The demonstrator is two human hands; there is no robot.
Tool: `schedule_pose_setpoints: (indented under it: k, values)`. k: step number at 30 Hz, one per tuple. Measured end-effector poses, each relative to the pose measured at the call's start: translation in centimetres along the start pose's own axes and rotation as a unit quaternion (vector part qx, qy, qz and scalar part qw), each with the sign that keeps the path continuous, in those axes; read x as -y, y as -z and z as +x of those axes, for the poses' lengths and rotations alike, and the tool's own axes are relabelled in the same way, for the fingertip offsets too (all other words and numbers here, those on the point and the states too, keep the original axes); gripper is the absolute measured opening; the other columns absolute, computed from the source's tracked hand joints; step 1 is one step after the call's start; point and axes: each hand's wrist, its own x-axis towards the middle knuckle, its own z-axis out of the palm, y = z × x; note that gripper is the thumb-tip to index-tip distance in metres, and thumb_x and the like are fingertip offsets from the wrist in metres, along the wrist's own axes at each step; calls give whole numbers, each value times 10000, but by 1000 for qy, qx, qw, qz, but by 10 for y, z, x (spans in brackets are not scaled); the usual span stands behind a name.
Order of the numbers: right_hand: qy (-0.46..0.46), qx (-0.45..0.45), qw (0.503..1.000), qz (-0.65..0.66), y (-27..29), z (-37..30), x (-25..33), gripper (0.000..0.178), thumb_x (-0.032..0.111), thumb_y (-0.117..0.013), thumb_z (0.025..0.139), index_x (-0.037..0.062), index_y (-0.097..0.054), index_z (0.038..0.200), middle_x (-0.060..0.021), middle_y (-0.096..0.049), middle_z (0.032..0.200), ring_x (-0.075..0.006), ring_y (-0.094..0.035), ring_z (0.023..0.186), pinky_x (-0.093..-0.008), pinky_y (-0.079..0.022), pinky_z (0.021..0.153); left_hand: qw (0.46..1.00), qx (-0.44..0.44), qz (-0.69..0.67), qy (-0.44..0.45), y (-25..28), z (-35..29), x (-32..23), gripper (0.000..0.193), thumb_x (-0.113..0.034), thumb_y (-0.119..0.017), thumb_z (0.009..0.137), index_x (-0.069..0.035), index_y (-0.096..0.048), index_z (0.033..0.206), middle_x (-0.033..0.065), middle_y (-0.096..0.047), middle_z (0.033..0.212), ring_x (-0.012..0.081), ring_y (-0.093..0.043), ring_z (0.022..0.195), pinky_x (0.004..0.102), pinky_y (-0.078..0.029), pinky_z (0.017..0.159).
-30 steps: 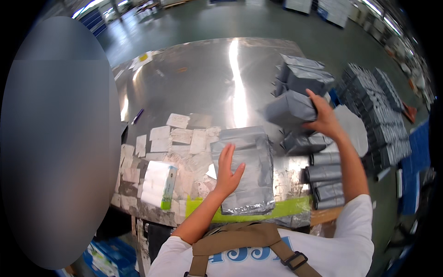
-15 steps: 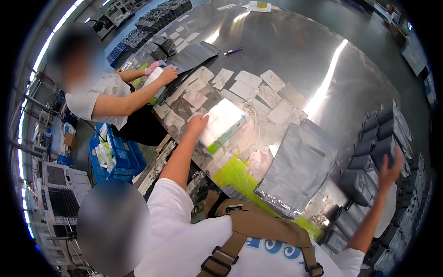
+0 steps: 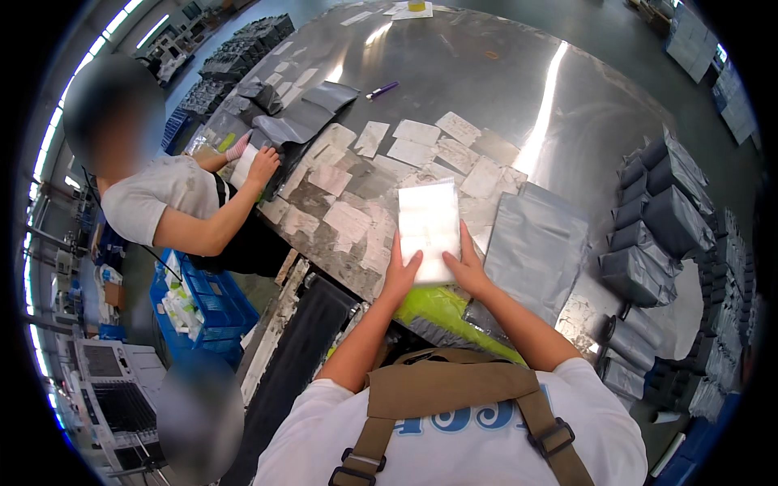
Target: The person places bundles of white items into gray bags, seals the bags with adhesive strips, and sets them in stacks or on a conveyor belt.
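Observation:
A white rectangular pack (image 3: 429, 223) in clear film, like a pack of paper tissues, is held in front of me over the near part of the metal table. My left hand (image 3: 399, 271) grips its left edge, and my right hand (image 3: 468, 269) grips the right edge; both thumbs lie on the upper face. Just right of the pack lies a pile of flat grey plastic mailing bags (image 3: 535, 249). Beneath my forearms, yellow-green film (image 3: 438, 312) covers the table's near edge.
Grey filled parcels (image 3: 660, 206) are stacked at the right, with bag rolls (image 3: 628, 344) below them. Paper labels (image 3: 413, 142) and a purple marker (image 3: 382, 91) lie on the metal table (image 3: 462, 73). At the left, a co-worker's hand (image 3: 263, 164) holds a white pack near a blue crate (image 3: 212, 304).
My right hand has come in from beside the grey parcels and taken the pack's right side. The pack has turned, its long sides now running away from me, and shifted right.

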Motion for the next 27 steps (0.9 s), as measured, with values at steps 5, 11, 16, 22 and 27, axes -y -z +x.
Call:
schedule_pose_setpoints:
  k: [5,11,16,22,27]
  values:
    - [-24,-48,990,132,44,-44,89,847,150,-627,845,25,-104,1500,-178,-249,1511,-265,-273,1381,-345,-241,1119,968,47,149,-197,-26,-48,-45,974,-70,-756,726,-40,-151,1490,131,-260,1424,262,-348,1308,381,-350,1058]
    - [0,-158,967,201,81,-84,108,748,132,-609,882,26,-185,1489,-128,-322,1481,-240,-313,1354,-344,-259,1102,982,151,-56,-95,-66,-74,-78,947,-106,-706,771,-40,-98,1494,150,-265,1441,255,-365,1294,388,-347,1056]
    - [4,-146,988,57,83,-127,101,709,127,-554,912,38,-165,1498,-140,-299,1499,-237,-262,1385,-342,-200,1124,965,231,-112,-49,-80,-63,-103,779,-96,-611,876,-8,-127,1479,154,-364,1409,236,-419,1251,356,-368,1034]
    - [-32,-153,984,89,79,-133,125,665,166,-471,964,74,-111,1515,-133,-271,1516,-230,-269,1381,-332,-217,1117,963,218,-159,-20,-91,-67,-108,782,-148,-628,892,-9,-133,1481,145,-396,1387,225,-416,1253,348,-355,1044]
    - [-36,-161,981,105,74,-139,120,663,168,-467,966,82,-108,1517,-142,-266,1517,-233,-273,1381,-331,-222,1116,963,224,-106,-103,-88,-65,-119,760,-167,-633,892,-5,-175,1475,151,-373,1403,217,-405,1262,345,-357,1040]
